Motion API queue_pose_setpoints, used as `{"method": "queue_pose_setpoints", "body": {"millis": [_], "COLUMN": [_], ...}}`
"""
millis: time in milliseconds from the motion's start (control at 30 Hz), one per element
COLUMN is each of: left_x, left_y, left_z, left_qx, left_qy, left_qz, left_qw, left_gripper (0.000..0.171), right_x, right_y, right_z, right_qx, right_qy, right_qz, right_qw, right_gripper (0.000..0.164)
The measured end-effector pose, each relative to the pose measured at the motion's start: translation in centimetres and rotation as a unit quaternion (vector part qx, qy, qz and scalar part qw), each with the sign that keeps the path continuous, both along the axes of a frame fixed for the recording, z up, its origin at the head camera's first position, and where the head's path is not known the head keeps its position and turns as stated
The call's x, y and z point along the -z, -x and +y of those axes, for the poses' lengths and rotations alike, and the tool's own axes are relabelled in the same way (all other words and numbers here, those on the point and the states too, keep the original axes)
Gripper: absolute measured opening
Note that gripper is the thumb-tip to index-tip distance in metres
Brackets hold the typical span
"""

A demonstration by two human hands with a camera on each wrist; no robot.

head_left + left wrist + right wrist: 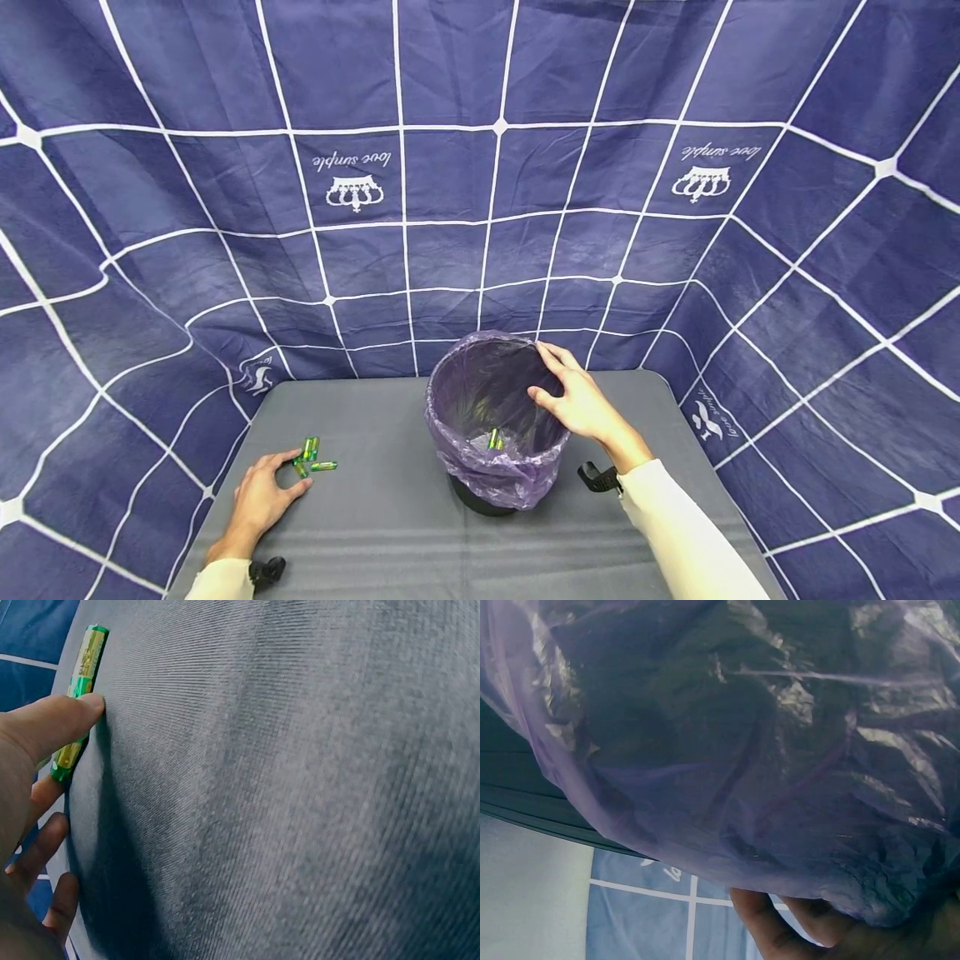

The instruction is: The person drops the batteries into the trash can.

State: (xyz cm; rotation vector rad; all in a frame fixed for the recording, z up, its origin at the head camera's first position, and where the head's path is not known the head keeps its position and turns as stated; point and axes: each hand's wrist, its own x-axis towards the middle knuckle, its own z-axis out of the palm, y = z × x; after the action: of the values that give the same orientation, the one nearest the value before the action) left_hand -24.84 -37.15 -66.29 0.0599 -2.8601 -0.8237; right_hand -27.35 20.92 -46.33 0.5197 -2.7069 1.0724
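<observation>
Several green-and-yellow batteries [324, 466] lie on the grey surface at the left. My left hand [261, 500] is right beside them, its thumb and forefinger spread apart around part of the group. In the left wrist view the thumb overlaps one battery [90, 656], and the other fingers are loosely bent. A dark trash bin [480, 497] lined with a purple plastic bag [502, 479] stands at the centre. My right hand [585, 404] grips its right rim, thumb on the inside and fingers outside. Batteries [493, 439] also lie at the bottom of the bin.
Blue cloth [450, 175] with white grid lines hangs behind and at both sides of the grey surface [375, 500]. A black strap [597, 477] is near the right wrist, and another black strap piece [267, 571] is at the left wrist.
</observation>
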Motion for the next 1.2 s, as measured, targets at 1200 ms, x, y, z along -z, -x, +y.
{"method": "queue_pose_setpoints", "body": {"millis": [1200], "left_x": [0.51], "left_y": [-0.68], "left_z": [0.46], "left_qx": [-0.007], "left_qy": [0.005], "left_qz": [0.095], "left_qw": [0.9954], "left_gripper": [0.050], "right_x": [0.25], "right_y": [0.01], "right_z": [0.09], "right_qx": [-0.004], "right_qy": [0.005], "right_qz": [0.010], "right_qw": [1.000], "right_gripper": [0.083]}}
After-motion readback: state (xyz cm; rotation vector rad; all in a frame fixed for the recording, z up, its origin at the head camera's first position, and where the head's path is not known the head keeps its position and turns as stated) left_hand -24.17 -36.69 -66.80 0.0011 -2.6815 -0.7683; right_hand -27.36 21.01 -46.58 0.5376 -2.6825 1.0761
